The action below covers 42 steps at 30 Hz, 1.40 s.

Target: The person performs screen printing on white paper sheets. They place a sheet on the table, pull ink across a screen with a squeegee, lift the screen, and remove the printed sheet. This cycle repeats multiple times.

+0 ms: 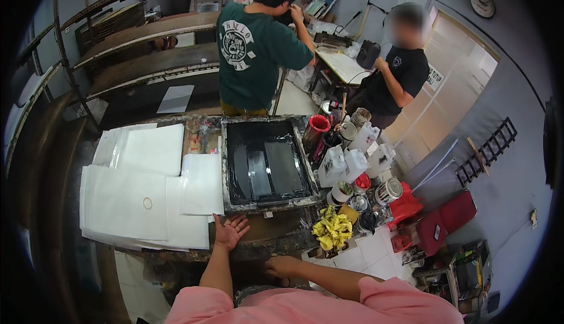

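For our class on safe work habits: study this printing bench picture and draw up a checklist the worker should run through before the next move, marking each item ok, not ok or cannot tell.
1. Left hand free: ok, open, palm up on the bench edge.
2. Right hand free: cannot tell, knuckles up, fingers hidden.
3. Screen frame flat on the bench: ok.
4. White sheets within reach of the left hand: ok, stacked beside it.
5. Space right of the frame: not ok, crowded with ink cans, white jugs and a yellow rag.
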Motion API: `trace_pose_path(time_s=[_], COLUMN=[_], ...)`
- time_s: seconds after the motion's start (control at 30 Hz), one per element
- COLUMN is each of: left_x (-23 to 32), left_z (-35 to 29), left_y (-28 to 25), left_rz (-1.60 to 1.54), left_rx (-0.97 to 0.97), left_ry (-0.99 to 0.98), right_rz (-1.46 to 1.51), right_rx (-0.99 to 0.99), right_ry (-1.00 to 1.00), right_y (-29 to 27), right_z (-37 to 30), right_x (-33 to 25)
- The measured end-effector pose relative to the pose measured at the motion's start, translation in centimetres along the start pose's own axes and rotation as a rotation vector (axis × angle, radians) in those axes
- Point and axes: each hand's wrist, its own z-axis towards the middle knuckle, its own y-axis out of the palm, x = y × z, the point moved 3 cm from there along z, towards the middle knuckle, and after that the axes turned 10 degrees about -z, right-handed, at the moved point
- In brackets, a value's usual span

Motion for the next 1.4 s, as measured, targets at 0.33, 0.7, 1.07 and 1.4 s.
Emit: trace_pose_path(time_s=[0.33, 0.7, 1.07, 1.4], left_x=[-0.7, -0.4, -0.5, -0.1], left_z=[-0.6, -0.2, -0.2, 0.0], left_y=[0.0, 0.4, -0.2, -0.1], left_rz=[0.037, 0.063, -0.017, -0.028], left_rx=[-0.004, 0.018, 0.051, 0.058], left_ry=[0.038, 0.040, 0.004, -0.027], right_rz=[0.054, -0.011, 0.086, -0.057], right_rx=[-0.161, -0.188, -0.060, -0.282], right_ry=[0.028, 0.344, 0.340, 0.252], right_y=[8.9, 10.5, 9.3, 8.4], right_z=[-9.7, -18.1, -11.9, -5.7], right_x=[8.4, 16.1, 12.8, 7.4])
